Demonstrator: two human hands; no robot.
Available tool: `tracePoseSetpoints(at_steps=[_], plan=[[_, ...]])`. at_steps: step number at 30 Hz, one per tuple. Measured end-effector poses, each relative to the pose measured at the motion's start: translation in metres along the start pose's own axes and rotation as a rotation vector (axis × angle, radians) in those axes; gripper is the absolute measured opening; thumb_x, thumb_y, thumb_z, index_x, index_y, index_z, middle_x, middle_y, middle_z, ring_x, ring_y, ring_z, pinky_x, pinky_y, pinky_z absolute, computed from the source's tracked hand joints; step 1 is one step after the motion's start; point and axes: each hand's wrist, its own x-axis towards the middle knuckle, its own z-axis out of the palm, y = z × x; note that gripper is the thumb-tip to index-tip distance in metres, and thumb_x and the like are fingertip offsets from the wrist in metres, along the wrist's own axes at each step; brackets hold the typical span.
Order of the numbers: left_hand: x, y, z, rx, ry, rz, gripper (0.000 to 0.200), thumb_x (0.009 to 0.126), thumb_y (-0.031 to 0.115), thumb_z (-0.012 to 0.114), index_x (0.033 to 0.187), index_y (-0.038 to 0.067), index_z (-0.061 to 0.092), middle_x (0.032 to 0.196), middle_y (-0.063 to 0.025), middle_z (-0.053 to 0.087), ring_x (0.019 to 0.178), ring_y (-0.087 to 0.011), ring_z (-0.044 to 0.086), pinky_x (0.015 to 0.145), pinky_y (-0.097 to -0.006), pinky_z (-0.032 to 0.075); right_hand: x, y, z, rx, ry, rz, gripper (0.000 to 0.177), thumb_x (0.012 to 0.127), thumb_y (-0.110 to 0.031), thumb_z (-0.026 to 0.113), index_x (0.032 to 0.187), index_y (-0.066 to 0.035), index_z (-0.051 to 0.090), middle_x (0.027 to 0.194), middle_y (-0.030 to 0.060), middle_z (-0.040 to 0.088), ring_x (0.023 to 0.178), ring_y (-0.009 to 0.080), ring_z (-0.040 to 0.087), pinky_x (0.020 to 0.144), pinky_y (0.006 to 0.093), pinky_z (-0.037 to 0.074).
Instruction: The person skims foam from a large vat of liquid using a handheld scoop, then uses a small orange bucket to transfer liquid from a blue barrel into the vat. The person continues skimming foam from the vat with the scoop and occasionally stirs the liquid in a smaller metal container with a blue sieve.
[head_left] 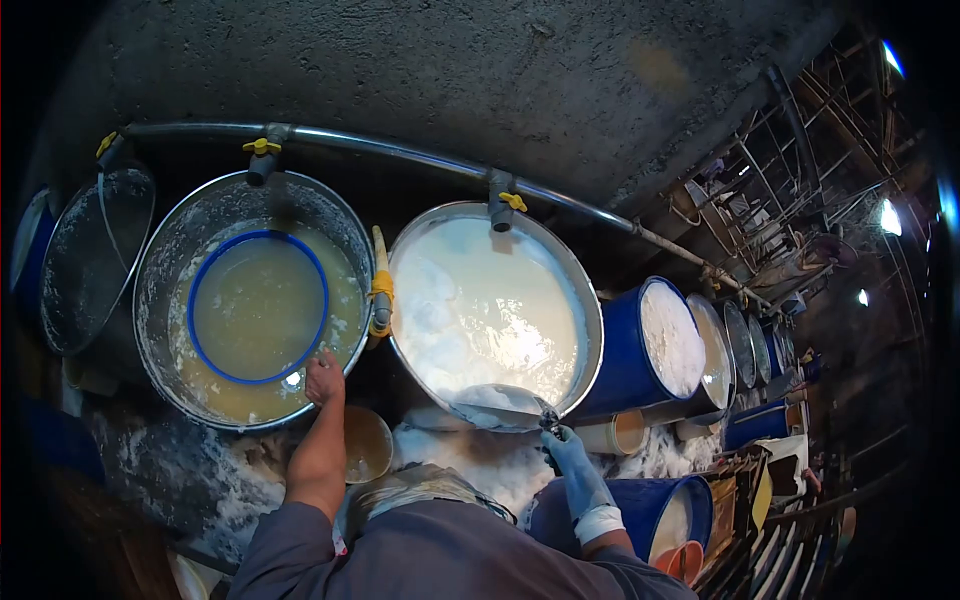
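My bare left hand [324, 378] is closed at the near right side of a round metal vat [160, 370], close to a blue ring [258, 381] that lies in the vat's cloudy, yellowish liquid. What its fingers hold, if anything, is hidden. My right hand [562, 448] wears a pale blue glove and grips the dark handle of a wide, shallow metal scoop [500, 405]. Some white stuff lies in the scoop, which sits over the near rim of a second metal vat [597, 330]. That vat holds white, foamy liquid [470, 310].
Above the vats runs a metal pipe [400, 147] with yellow-handled valves. A yellow-wrapped pipe [380, 285] stands between the vats. Blue barrels [615, 345] line the right, one full of white matter [672, 340]. A tan bucket [368, 445] sits by my left arm. White residue covers the floor [190, 470].
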Motion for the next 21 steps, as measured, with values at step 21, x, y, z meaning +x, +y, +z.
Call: tracePoseSetpoints(at_steps=[21], plan=[[0.005,-0.001,-0.001,-0.086,-0.086,-0.078,0.050,0.097,0.055,0.055,0.093,0.007,0.069,0.102,-0.0169,0.072,0.098,-0.0392,0.070,0.084,-0.0542,0.052,-0.119,-0.177,-0.134,-0.897,0.072,-0.359,0.041,0.085,-0.026,0.080,0.116,0.000,0.073,0.082,0.0073,0.072,0.072,0.0124,0.069,0.058,0.0292,0.054]])
